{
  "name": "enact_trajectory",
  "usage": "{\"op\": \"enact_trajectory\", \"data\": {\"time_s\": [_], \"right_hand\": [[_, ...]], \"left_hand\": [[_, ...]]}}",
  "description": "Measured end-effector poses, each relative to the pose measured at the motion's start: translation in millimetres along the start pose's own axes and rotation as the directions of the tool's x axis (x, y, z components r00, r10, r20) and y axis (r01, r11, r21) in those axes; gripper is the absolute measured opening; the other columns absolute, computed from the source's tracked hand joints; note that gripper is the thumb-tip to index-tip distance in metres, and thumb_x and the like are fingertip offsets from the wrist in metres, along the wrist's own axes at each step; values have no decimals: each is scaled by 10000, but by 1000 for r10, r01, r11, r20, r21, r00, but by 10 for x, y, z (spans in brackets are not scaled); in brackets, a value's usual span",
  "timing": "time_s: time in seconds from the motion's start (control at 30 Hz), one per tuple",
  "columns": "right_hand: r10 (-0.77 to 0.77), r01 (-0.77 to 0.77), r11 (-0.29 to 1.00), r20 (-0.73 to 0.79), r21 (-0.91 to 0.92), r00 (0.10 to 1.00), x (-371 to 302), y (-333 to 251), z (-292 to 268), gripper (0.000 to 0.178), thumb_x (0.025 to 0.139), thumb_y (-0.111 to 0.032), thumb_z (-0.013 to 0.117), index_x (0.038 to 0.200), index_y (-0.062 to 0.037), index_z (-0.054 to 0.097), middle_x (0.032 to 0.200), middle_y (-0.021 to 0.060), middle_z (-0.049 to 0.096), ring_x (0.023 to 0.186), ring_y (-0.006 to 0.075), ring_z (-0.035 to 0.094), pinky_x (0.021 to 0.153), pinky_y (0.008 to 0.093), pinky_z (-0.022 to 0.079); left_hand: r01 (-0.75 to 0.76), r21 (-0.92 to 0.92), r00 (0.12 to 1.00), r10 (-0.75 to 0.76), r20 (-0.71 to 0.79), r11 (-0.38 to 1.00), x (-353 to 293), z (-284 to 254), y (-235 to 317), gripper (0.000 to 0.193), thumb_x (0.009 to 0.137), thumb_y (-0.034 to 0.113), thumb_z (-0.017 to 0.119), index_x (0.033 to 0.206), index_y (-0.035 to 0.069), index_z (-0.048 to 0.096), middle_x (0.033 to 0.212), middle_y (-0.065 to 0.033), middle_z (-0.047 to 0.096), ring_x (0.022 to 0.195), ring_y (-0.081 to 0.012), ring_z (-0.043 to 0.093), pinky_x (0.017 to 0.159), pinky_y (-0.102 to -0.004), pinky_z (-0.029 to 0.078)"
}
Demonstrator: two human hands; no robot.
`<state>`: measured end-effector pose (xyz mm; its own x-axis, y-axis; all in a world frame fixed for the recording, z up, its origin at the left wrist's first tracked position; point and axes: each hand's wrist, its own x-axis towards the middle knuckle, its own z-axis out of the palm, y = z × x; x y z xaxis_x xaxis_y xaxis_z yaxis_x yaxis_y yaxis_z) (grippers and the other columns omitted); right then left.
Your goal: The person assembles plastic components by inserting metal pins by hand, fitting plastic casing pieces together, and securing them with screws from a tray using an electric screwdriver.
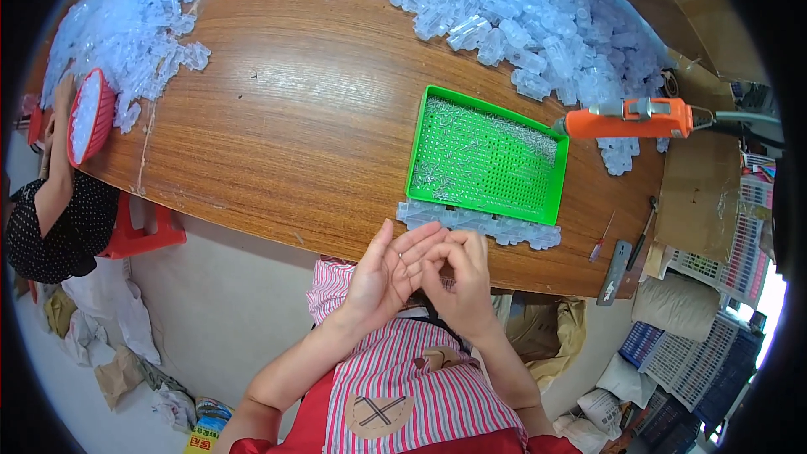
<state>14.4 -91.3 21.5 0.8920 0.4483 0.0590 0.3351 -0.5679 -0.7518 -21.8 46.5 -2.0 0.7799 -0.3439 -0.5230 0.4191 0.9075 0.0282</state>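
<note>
My left hand (382,273) is palm up and slightly cupped at the table's near edge, its fingers stretched out. A tiny shiny speck shows near the base of its fingers. My right hand (461,286) is curled beside it, thumb and forefinger pinched together by the left fingertips; whatever lies in the pinch is too small to make out. Just beyond both hands, a row of clear plastic pieces (479,223) lies along the near side of a green perforated tray (561,193). Small silver screw-like parts (445,181) are scattered in that tray.
An orange electric screwdriver (626,120) hangs right of the tray. Clear plastic pieces (538,17) are heaped along the far side. A phone-like grey slab (614,273) and a thin screwdriver (600,240) lie right. At left, another person's arm (59,176) reaches beside a red basket (102,113).
</note>
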Motion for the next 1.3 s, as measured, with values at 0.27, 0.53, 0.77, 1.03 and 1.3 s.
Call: {"op": "enact_trajectory", "data": {"time_s": [0.27,0.53,0.77,1.03,1.3], "right_hand": [[-98,57,977,-197,-203,975,114,373,187,173,744,-78,676,882,-69,571,925,110,462,870,285,453,775,398,369],[-166,97,942,-194,-322,967,67,450,323,207,728,-117,707,906,-129,601,947,49,475,895,237,457,770,367,303],[-232,141,900,-177,-413,957,56,420,313,179,743,-126,711,904,-133,633,931,38,502,881,227,481,783,379,322],[-89,31,983,-326,-179,941,54,202,98,164,702,-57,738,845,-92,667,840,48,508,785,219,485,713,352,365],[-131,116,986,-124,-117,984,41,-130,32,171,686,-119,740,835,-125,656,901,25,526,825,205,468,733,351,332]], "left_hand": [[-73,191,957,123,-263,979,-94,-163,43,447,996,328,351,1226,-31,485,1194,-161,590,1103,-220,584,968,-341,465],[-99,146,954,136,-268,984,-67,-153,52,446,998,303,337,1251,-41,463,1235,-169,563,1142,-221,559,989,-337,446],[-97,137,957,130,-259,986,-71,-156,63,451,998,303,336,1259,-46,454,1250,-173,551,1148,-226,555,998,-340,441],[-34,226,989,66,-134,974,-143,35,172,677,983,512,219,1318,-44,413,1310,-175,506,1198,-225,511,1047,-347,373],[37,144,988,-57,141,989,-102,65,135,916,890,702,95,1385,-31,336,1313,-181,498,1195,-219,510,1035,-333,380]]}}
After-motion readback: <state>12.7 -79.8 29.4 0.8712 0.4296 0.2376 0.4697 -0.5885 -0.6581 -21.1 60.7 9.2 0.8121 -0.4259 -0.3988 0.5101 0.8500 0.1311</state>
